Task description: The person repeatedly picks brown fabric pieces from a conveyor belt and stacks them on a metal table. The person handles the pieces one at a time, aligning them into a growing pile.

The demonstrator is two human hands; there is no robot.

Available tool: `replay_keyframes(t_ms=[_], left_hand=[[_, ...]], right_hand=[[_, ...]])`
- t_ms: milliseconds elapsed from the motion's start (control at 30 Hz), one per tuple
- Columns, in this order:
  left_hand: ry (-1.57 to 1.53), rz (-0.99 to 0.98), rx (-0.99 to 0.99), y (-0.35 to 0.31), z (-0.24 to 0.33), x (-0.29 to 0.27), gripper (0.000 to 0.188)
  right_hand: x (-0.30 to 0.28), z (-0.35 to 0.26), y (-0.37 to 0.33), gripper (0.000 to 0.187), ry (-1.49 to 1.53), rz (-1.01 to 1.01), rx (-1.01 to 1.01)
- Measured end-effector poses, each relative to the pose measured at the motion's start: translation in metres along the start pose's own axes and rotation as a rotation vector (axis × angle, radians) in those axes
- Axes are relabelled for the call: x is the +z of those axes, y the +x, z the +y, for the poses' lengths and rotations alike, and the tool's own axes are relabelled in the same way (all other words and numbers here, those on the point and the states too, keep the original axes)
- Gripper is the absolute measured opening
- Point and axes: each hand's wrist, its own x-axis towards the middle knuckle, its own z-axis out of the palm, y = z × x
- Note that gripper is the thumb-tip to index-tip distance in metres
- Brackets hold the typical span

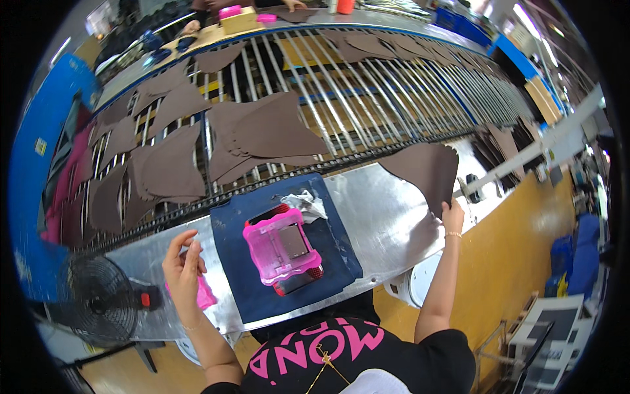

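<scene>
My right hand (451,217) pinches the lower corner of a flat brown cut panel (425,172), leather or fabric, which spreads over the metal table's right part. My left hand (184,266) is raised over the table's left side, its fingers bent and apart with nothing visible in them. Beside and beneath it lies a pink piece (206,294), partly covered by the hand. Between my hands, a pink frame-like jig (266,256) rests on a dark blue mat (236,289). It has a small dark brown rectangle (294,241) on it and red patterned parts under its ends.
Beyond the metal table (377,217) runs a roller conveyor (354,98) carrying several brown panels (269,128). Crumpled silvery material (307,205) sits at the mat's far edge. A black fan (98,299) stands at left. Across the conveyor, another person's hand (191,27) shows near a yellow block (239,21).
</scene>
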Motion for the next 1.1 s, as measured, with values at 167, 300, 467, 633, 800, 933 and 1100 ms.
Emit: replay_keyframes(t_ms=[167,300,467,633,800,933,1100], left_hand=[[0.079,0.007,0.044,0.013,0.025,0.010,0.019],[0.172,-0.010,0.252,0.035,0.034,0.044,0.030],[0.099,0.016,0.316,0.043,0.031,0.059,0.036],[0.012,0.015,0.146,0.019,0.055,-0.017,0.016],[0.187,0.225,0.274,-0.015,0.085,-0.051,0.013],[0.315,0.240,0.230,-0.028,0.087,-0.065,0.010],[0.298,0.118,0.106,-0.032,0.063,-0.054,0.006]], right_hand=[[-0.076,-0.142,-0.025,0.026,0.155,0.041,-0.206],[-0.106,-0.216,-0.049,0.023,0.694,-0.182,-0.318],[-0.092,-0.282,-0.102,0.023,1.213,-0.493,-0.486],[-0.063,-0.312,-0.142,0.025,1.139,-0.635,-0.803],[-0.039,-0.324,-0.165,0.017,0.923,-0.618,-1.024],[-0.037,-0.328,-0.176,0.013,0.915,-0.806,-0.861],[-0.032,-0.306,-0.162,0.023,0.825,-0.431,-1.225]])
